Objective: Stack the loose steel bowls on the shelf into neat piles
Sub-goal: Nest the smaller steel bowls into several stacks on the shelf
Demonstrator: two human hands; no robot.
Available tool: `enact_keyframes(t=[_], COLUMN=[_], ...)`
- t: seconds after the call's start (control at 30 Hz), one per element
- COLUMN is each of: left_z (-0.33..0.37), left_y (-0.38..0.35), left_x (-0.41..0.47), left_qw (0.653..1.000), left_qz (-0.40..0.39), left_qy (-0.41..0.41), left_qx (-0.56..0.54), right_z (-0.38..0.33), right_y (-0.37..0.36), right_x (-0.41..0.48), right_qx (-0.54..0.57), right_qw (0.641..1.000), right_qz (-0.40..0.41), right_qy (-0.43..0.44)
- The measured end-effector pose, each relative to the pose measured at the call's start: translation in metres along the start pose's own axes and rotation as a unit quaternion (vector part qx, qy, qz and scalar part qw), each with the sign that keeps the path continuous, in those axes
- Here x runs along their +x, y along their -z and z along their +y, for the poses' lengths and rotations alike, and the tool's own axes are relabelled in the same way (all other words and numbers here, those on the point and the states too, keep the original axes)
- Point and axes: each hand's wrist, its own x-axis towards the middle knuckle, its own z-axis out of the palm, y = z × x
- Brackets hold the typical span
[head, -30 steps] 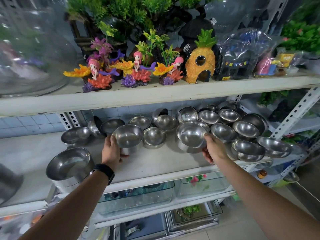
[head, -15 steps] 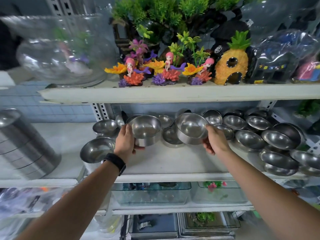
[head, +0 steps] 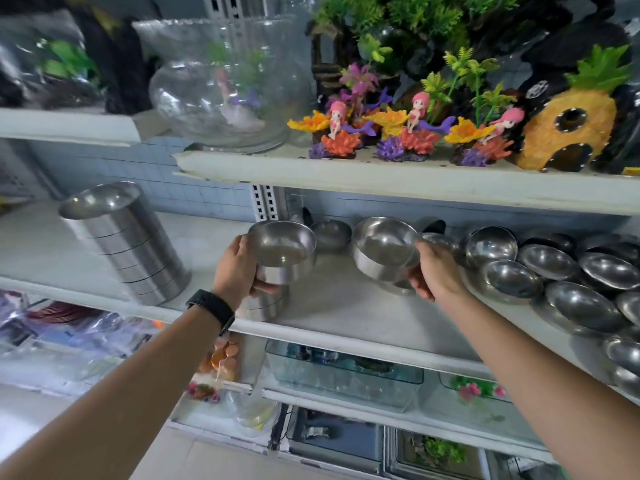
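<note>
My left hand (head: 237,266) grips a steel bowl (head: 282,251) held just above a short pile of bowls (head: 265,306) near the front edge of the white shelf (head: 346,306). My right hand (head: 434,271) holds a second steel bowl (head: 384,249) by its right side, lifted and tilted toward me. A tall pile of stacked bowls (head: 124,244) stands at the shelf's left. Several loose bowls (head: 547,271) lie scattered over the right half of the shelf, and one more loose bowl (head: 330,233) sits at the back between my hands.
The upper shelf board (head: 398,178) hangs close above, carrying a glass fishbowl (head: 221,84), mermaid ornaments (head: 412,133) and a pineapple house (head: 568,126). Glass tanks (head: 343,372) sit on the shelf below. A slotted metal upright (head: 265,202) stands at the back.
Both hands have carried their bowls leftward and upward. The left bowl now hovers over the short pile. The view has swung left, revealing more of the tall pile.
</note>
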Motion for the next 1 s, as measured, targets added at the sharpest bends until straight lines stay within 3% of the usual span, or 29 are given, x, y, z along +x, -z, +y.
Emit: enact_keyframes(t=[0.27, 1.0], left_z=[-0.018, -0.039], left_y=[0.041, 0.075], left_x=[0.018, 0.046], left_qw=[0.998, 0.988], left_qz=[0.036, -0.056], left_qy=[-0.013, -0.054], left_qx=[0.053, 0.135], right_z=[-0.017, -0.07], right_y=[-0.051, -0.139], right_x=[0.004, -0.023], right_qx=[0.005, -0.029], right_qw=[1.0, 0.999], right_qz=[-0.011, -0.021], right_qy=[-0.005, 0.002])
